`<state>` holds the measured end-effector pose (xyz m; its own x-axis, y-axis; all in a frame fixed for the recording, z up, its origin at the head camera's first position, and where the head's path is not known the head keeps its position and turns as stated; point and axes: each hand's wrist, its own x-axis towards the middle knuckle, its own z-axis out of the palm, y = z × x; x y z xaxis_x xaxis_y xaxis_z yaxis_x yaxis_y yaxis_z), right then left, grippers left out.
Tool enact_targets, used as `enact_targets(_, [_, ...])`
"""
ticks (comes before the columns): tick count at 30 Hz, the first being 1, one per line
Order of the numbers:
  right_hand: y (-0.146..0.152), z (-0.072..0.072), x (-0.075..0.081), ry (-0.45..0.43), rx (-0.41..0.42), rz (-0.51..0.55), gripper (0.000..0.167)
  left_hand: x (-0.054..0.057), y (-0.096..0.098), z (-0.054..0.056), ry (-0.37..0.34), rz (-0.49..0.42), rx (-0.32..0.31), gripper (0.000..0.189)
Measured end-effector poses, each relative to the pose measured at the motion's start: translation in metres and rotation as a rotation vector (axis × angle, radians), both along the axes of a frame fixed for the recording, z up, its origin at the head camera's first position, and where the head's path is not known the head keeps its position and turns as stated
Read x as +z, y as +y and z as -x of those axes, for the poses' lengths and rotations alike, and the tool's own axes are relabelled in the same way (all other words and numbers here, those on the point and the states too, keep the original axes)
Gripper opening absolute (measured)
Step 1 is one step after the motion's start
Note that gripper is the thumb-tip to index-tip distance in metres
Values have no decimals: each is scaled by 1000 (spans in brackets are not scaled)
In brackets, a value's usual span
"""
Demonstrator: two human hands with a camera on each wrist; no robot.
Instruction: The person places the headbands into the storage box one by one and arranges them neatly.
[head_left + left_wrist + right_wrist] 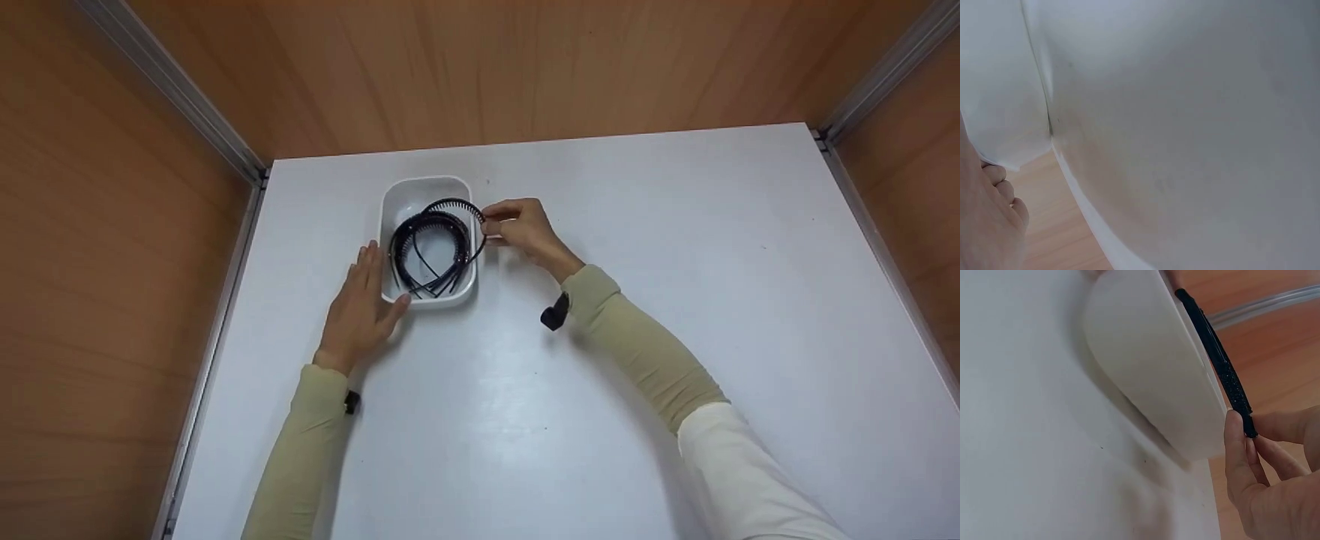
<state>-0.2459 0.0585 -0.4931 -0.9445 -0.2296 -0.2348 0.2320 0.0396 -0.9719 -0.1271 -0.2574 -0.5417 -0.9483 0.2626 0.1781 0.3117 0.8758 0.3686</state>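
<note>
A white rectangular tub point(448, 303) on the table holds several black headbands point(398, 251), heaped in a ring. My right hand point(525, 229) is at the tub's right side and pinches one toothed black headband point(477, 211) between thumb and fingers. In the right wrist view this headband point(1216, 354) is seen edge-on, above the tub's rim. My left hand point(358, 307) lies along the tub's left wall with straight fingers, its thumb at the near left corner. The left wrist view shows part of that hand point(988, 208) beside the tub's white side point(999, 73).
The white tabletop point(675, 225) spreads to the right of and in front of the tub. Wood-grain panels point(525, 67) with metal rails point(180, 82) enclose the table at the back and both sides. Dark camera mounts point(555, 312) sit at the wrists.
</note>
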Motion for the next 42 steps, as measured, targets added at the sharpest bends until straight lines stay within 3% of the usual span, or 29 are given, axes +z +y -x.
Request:
enact_targets(8, [-5, -2, 2, 21, -11, -1, 28, 2, 3, 1, 15, -11, -15, 91])
enact_targets(14, [-13, -3, 5, 76, -13, -101, 26, 2, 4, 2, 31, -14, -19, 91])
enact_targets(21, [-29, -8, 8, 96, 2, -85, 28, 3, 3, 1, 11, -18, -12, 92])
enact_targets(37, [-47, -15, 11, 188, 7, -167, 25, 1, 3, 0, 23, -19, -12, 92])
enact_targets(42, [-48, -15, 12, 274, 22, -268, 22, 1, 2, -1, 5, -14, -4, 92])
